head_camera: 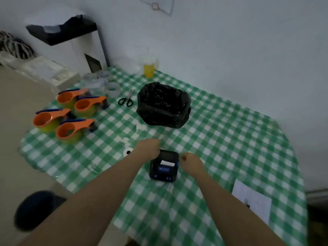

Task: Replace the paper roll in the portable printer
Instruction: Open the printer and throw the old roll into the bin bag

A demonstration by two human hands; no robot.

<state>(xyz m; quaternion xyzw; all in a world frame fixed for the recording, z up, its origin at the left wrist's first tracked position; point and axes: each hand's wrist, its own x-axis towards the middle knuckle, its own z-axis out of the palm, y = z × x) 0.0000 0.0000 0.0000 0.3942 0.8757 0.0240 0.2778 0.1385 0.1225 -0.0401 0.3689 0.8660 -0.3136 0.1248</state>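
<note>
A small black portable printer (164, 167) sits on the green checked tablecloth (221, 148), with a white strip of paper showing in its slot. My left hand (149, 149) rests against the printer's far left corner, fingers curled on the raised lid. Just right of the printer, my right hand (190, 163) hovers with its fingers curled and nothing visible in it. A white paper roll (128, 151) lies on the cloth left of my left hand, with another white roll (125, 140) behind it.
A bin lined with a black bag (163, 105) stands behind the printer. Scissors (126, 100), several orange tape dispensers (71, 116), clear tape rolls (111, 88) and a yellow bottle (149, 69) fill the far left. A white sheet (252, 199) lies at the right edge.
</note>
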